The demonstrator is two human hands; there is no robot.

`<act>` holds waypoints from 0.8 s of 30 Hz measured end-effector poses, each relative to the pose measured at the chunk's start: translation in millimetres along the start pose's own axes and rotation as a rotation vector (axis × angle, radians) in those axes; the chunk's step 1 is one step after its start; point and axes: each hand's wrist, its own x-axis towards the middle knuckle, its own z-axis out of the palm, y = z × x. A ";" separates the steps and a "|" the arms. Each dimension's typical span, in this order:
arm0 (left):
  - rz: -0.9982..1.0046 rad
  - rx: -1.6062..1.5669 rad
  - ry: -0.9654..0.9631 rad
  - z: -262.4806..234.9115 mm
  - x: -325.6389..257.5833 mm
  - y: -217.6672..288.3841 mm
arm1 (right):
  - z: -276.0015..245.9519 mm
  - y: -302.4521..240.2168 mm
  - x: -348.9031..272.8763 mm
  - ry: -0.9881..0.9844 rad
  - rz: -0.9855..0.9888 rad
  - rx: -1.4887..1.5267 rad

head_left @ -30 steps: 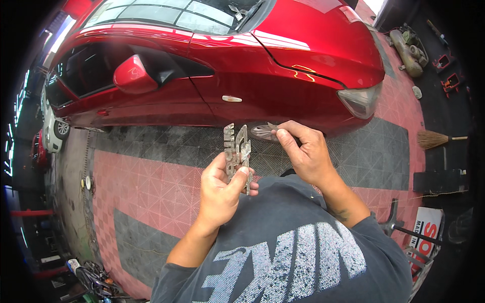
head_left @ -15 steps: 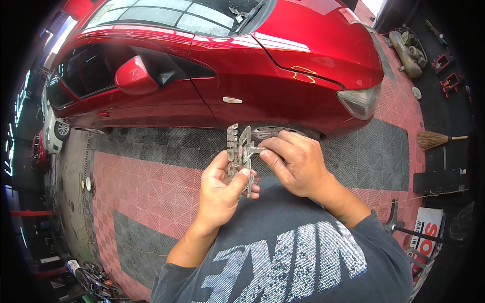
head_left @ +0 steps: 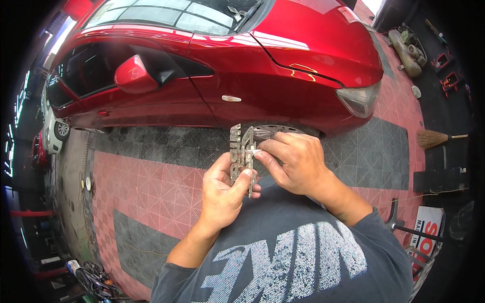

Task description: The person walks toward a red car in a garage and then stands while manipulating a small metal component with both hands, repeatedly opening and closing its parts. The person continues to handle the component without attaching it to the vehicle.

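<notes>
In front of my chest my left hand [head_left: 221,196] grips two metallic car badges on edge, thumb on the near side. One is a lettered badge [head_left: 235,144] with a toothed outline; the other is a thin openwork emblem [head_left: 250,177] to its right, a small gap between them. My right hand [head_left: 298,160] is closed, thumb and index finger pinching a small pale flat strip [head_left: 254,151] against the emblem's right side. Whether the strip is tape or a blade I cannot make out. The curled fingers of my right hand are partly hidden.
A red car [head_left: 273,91] stands just beyond my hands, its mirror [head_left: 135,74] toward the left. Red and grey floor tiles [head_left: 146,194] lie below. To the right are a broom [head_left: 433,139] and a compressor-like machine [head_left: 408,53]. Bottles and tools [head_left: 93,280] sit at lower left.
My right hand has moved slightly left, bringing the pale strip closer in against the emblem. The badges have shifted a little to the right in my left hand.
</notes>
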 end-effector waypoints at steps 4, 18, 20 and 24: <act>0.006 0.017 -0.014 -0.8 0.0 -1.1 | 0.3 3.2 -0.3 0.009 0.002 0.008; 0.035 0.011 0.026 -0.8 1.3 -7.1 | 18.1 0.9 -0.8 0.084 0.151 0.123; 0.020 -0.036 0.037 -0.5 0.4 -7.6 | 15.1 2.1 -1.9 -0.030 0.238 0.258; 0.012 -0.068 0.049 0.2 2.5 -8.6 | 1.9 -2.2 -2.6 -0.077 0.182 0.204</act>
